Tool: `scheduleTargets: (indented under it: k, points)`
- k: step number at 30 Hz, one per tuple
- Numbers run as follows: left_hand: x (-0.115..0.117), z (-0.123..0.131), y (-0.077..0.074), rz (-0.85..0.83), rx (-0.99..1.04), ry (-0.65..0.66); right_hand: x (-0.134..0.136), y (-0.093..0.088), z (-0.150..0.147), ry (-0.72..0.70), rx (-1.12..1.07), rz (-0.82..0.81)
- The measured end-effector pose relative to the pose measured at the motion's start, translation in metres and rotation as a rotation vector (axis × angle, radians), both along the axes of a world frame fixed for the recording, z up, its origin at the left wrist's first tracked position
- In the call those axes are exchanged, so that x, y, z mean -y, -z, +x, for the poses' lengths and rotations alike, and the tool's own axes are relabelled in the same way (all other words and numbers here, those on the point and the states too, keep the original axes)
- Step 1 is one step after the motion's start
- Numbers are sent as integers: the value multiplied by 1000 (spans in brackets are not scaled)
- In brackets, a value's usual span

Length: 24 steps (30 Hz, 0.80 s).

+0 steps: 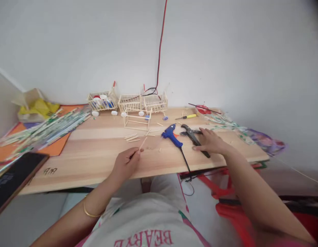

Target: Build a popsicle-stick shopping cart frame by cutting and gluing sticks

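A thin wooden stick (pixel 143 143) is pinched in my left hand (pixel 127 163), pointing up and away over the table. My right hand (pixel 211 141) is over the spread handles of black cutting pliers (pixel 192 135) lying on the table, thumb on the lower handle and fingers at the upper one. Left of the pliers lies a blue glue gun (pixel 172 135), its cord running off the front edge. An open stick frame (pixel 137 120) stands beyond my left hand, with short cut sticks (pixel 132 138) nearer to me.
Small stick carts (pixel 102 102) with bottle-cap wheels line the wall. A yellow-handled screwdriver (pixel 191 116) lies at the back. Bundled sticks (pixel 51 128) on orange sheets and a dark phone (pixel 16 178) occupy the left; patterned wrapping (pixel 228 123) lies right. A red cable (pixel 160 48) hangs down.
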<state>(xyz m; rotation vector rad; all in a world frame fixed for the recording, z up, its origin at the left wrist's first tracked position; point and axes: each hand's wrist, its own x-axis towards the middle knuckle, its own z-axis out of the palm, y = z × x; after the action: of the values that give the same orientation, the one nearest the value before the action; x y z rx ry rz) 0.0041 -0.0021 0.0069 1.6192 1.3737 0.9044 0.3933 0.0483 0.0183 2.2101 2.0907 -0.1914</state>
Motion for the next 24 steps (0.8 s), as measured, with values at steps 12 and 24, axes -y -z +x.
scheduleTargets:
  k: [12, 24]
  points:
    - [3, 5, -9, -218, 469, -17, 26, -19, -6, 224, -353, 106]
    - [13, 21, -26, -100, 361, 200, 92, -36, -126, -466, -669, 132]
